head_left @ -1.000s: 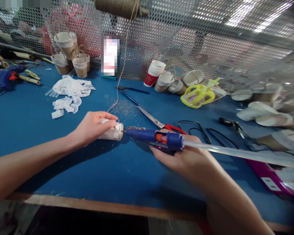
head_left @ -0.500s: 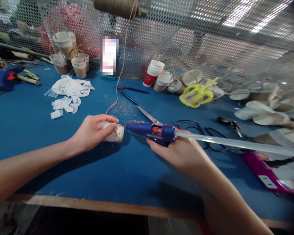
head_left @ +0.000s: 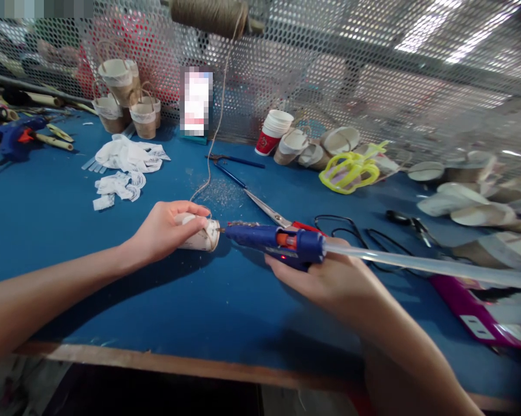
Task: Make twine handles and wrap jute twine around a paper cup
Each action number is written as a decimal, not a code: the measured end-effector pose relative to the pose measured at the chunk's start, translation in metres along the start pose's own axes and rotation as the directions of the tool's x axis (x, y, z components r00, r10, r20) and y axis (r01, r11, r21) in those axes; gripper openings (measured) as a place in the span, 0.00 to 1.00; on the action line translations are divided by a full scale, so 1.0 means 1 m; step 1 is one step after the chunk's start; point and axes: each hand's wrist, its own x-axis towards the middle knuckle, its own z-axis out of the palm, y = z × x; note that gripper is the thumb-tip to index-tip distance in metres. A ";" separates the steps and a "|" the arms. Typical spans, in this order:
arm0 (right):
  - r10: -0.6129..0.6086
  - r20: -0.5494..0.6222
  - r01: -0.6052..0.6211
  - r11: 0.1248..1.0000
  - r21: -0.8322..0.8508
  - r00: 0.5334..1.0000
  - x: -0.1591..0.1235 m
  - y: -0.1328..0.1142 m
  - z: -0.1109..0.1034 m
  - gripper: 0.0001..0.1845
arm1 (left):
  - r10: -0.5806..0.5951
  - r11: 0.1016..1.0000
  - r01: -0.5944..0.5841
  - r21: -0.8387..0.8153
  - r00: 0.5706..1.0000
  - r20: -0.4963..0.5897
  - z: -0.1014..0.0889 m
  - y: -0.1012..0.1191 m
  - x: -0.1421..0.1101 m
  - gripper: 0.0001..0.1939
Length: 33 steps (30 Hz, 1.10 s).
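Observation:
My left hand [head_left: 169, 228] is closed around a small white paper cup [head_left: 205, 238] lying on its side, its rim end facing right. A strand of twine [head_left: 215, 136] comes down from a spool [head_left: 208, 16] to the cup at my fingers. In my right hand [head_left: 325, 274] is a blue glue gun [head_left: 273, 242], with a long clear glue stick [head_left: 386, 260] sticking out of its back. The gun's nozzle points left, at the cup's rim; whether it touches I cannot tell. A small red light glows on the gun's side.
Scissors [head_left: 267, 208] and blue-handled pliers [head_left: 238, 160] lie beyond my hands. White lace scraps [head_left: 128, 155], twine-handled small buckets [head_left: 144, 121] and a phone stand at back left. Stacked paper cups [head_left: 272, 132], a yellow woven piece [head_left: 349, 171], black cables and a purple power strip [head_left: 464, 309] lie rightward.
The glue gun and my right hand have shifted slightly right and down. My left hand still holds the cup in nearly the same place. The view has moved a little.

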 end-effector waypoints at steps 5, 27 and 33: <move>-0.076 0.138 0.082 0.996 -0.034 0.987 0.003 -0.011 -0.010 0.10 | -0.061 0.995 0.064 -0.083 0.997 0.038 0.000 -0.004 0.003 0.18; 0.553 0.090 -0.522 0.703 0.482 0.828 0.043 0.044 -0.003 0.18 | 0.004 0.995 -0.004 -0.098 1.000 -0.002 -0.004 0.005 -0.003 0.17; 0.642 -0.012 -0.640 0.766 0.058 0.767 0.069 0.079 0.003 0.18 | 0.096 0.995 -0.095 0.032 0.995 -0.027 -0.007 0.009 -0.006 0.16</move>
